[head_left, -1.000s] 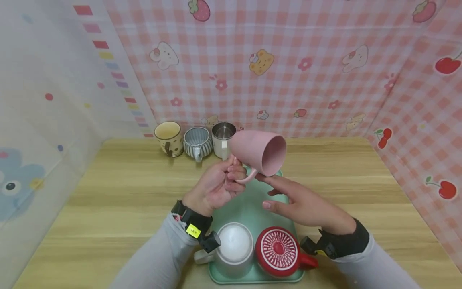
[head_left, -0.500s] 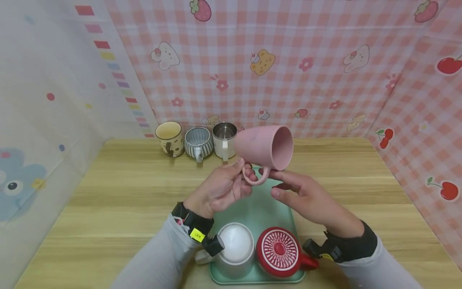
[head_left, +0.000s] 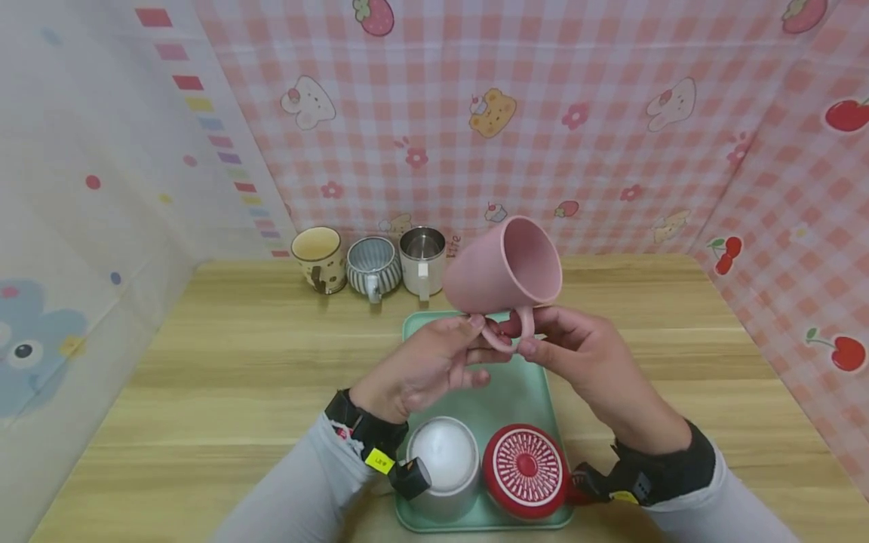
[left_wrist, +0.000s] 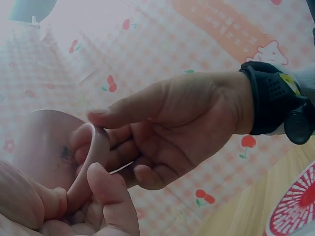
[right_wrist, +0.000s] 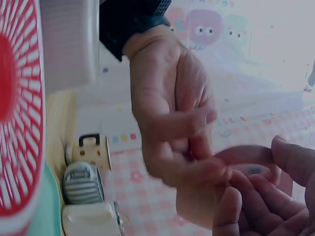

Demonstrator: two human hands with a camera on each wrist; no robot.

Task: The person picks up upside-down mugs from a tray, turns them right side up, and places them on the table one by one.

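Observation:
A pink mug (head_left: 478, 279) is held up over the far end of the green tray (head_left: 512, 396), tilted so its mouth faces up and right. My left hand (head_left: 428, 366) pinches the handle near the mug's base, with fingers under it. My right hand (head_left: 600, 362) grips the handle's other end near the rim, thumb on the outside. In the left wrist view, the right thumb and fingers close around the handle (left_wrist: 98, 152), and a dark mark shows on the mug's side.
An upside-down white mug (head_left: 443, 456) and an upside-down red mug (head_left: 526, 471) stand on the tray's near end. Along the back wall are a spotted yellow mug (head_left: 317, 256), a striped cup (head_left: 374, 268) and a white mug with a metal interior (head_left: 422, 271).
The pink mug has moved rightward and its mouth has turned upward. My left fingers have loosened around the handle, while my right hand has come from beneath the rim to grip the handle.

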